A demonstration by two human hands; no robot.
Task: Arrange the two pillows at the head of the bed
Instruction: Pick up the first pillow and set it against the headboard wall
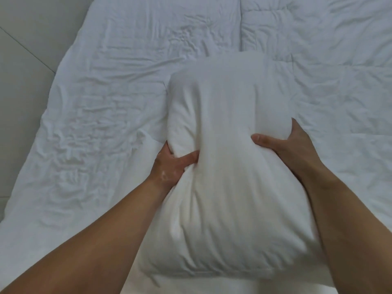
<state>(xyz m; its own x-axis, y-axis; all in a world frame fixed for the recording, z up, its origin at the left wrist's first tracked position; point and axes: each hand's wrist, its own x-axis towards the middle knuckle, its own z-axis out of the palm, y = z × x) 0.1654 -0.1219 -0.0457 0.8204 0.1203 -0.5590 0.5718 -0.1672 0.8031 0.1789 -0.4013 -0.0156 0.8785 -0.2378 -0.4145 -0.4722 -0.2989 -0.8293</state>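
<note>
A plump white pillow (229, 158) is held lengthwise over the bed in the middle of the view. My left hand (171, 164) pinches its left side, thumb pressed into the fabric. On the opposite side my right hand (284, 143) clamps the pillow, thumb on top and fingers hidden behind it. Only this one pillow can be seen. The pillow looks slightly blurred.
A wrinkled white sheet (101, 115) covers the left half of the bed. A white quilted duvet (331, 60) lies over the right and far part. Pale floor tiles (23, 66) show beyond the bed's left edge.
</note>
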